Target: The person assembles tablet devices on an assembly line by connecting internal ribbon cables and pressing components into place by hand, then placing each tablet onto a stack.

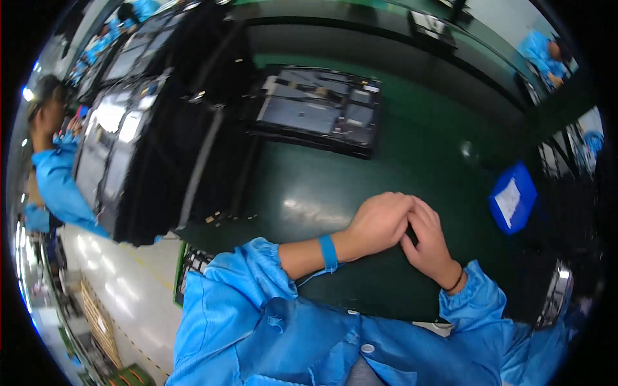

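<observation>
My left hand [378, 222] and my right hand [430, 248] meet over the green table top [322, 183], close to my body. Both are closed, fingers curled in and pressed against each other. Whatever may lie between them is hidden. A blue band [327, 253] with a thin cord circles my left wrist; a dark bracelet [458, 280] is on the right one. Beyond my hands, a flat black panel unit [318, 109] with grey plates and exposed parts lies on the table. Neither hand touches it.
A tall stack of similar black units [161, 154] stands at the left, with small bits [217, 217] near its foot. A blue bin [514, 198] holding white paper sits at the right. A person in blue [58, 167] is beyond the stack; another [546, 56] works at far right.
</observation>
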`<state>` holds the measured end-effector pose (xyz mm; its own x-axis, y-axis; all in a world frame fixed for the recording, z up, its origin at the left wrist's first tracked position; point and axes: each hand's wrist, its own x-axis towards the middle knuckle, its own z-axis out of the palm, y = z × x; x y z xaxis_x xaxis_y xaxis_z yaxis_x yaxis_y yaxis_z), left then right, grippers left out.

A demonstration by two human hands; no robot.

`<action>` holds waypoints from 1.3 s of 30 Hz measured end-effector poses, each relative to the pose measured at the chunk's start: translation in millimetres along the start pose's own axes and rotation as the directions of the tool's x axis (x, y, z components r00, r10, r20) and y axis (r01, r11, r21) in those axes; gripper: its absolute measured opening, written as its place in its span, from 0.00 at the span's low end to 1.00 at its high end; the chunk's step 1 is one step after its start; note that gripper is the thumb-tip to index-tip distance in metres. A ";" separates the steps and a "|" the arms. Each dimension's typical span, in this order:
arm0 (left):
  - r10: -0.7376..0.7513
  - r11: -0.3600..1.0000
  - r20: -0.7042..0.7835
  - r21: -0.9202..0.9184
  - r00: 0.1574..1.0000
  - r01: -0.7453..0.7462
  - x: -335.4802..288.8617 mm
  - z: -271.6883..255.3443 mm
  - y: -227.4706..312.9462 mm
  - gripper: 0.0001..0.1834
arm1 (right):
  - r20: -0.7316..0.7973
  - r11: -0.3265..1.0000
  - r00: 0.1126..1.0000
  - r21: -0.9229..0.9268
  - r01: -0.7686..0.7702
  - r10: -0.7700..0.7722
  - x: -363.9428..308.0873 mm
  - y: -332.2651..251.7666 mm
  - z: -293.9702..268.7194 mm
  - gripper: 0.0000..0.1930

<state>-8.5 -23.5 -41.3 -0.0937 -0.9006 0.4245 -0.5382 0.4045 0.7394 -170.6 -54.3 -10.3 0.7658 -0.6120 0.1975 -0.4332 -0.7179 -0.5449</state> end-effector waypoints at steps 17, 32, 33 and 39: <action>-0.201 0.957 0.109 -0.192 0.974 0.219 -2.3 -3.6 5.9 0.11 | -0.109 0.989 0.992 0.128 0.077 -0.063 -1.5 30.6 8.9 0.11; -0.228 0.948 0.117 -0.200 0.967 0.247 -4.4 -3.9 10.7 0.11 | -0.123 0.984 0.986 0.124 0.129 -0.114 -5.9 28.8 9.3 0.13; -0.192 0.957 0.103 -0.200 0.976 0.210 -2.9 -1.8 10.5 0.11 | -0.156 0.988 0.983 0.098 0.117 -0.101 -6.9 31.6 8.1 0.14; -0.197 0.947 0.140 -0.230 0.970 0.225 0.2 -4.8 9.6 0.12 | -0.111 0.990 0.993 0.125 0.062 -0.048 -2.2 28.4 3.7 0.11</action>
<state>-9.6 -19.1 -31.7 -0.1023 -0.9757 0.1935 -0.3383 0.2171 0.9157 -182.8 -72.1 -29.2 0.7284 -0.6095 0.3130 -0.3217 -0.7076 -0.6291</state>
